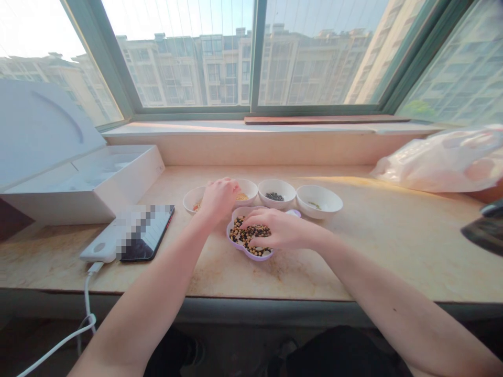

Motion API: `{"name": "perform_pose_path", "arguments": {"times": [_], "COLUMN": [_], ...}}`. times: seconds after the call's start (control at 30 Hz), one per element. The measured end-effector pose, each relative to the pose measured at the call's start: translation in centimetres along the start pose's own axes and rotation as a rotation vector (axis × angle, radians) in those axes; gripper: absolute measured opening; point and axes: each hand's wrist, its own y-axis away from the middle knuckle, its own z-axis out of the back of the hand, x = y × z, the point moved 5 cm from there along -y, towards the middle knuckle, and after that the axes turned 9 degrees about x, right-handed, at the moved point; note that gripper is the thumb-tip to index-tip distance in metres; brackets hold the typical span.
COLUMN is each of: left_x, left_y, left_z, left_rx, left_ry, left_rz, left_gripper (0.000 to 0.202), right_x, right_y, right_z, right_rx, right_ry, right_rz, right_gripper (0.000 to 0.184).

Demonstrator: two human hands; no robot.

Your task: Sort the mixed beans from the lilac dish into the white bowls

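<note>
Forearms [137,309] stretch to a purple dish [240,252] of beans [245,236], right hand's fingers [257,224] half-curled in them, left hand's fingers [231,187] curled just beyond it, hold unclear; hasty scooping could spill beans.

Marble ledge [408,246] — bowls [318,201], white box [118,178], plastic bag [440,162]

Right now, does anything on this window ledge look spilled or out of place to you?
No mixed beans look spilled outside the purple flower-shaped dish. The odd thing is the smartphone, which seems to lie partly on a white power bank beside the food, with a charging cable hanging over the ledge edge.
</note>
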Motion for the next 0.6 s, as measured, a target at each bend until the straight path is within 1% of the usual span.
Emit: {"name": "perform_pose_path", "arguments": {"times": [0.07, 0.17, 0.27, 0.43, 0.6], "left_x": [0.1, 0.0, -0.1, -0.2, -0.4], "left_y": [-0.2, -0.2, -0.2, -0.1, 0.1], "left_z": [-0.3, -0.6, -0.6, -0.5, -0.4], "left_rx": [0.035, 0.056, 0.036, 0.008, 0.018], "left_ry": [-0.041, -0.05, -0.005, 0.035, 0.04], "left_rz": [0.013, 0.025, 0.027, 0.018, 0.021], "left_gripper": [0.033, 0.035, 0.037, 0.035, 0.033], "right_x": [0.4, 0.0, -0.1, -0.4, -0.9], "right_y": [-0.2, -0.5, -0.6, -0.7, -0.8], "right_z": [-0.5, -1.0, -1.2, -1.2, -1.2], "right_rx": [0.043, 0.105, 0.163, 0.138, 0.077], "right_ry": [0.034, 0.04, 0.002, 0.032, 0.021], "right_rz": [0.031, -0.005, -0.012, -0.036, -0.005], "right_gripper": [0.032, 0.04, 0.036, 0.025, 0.018]}}
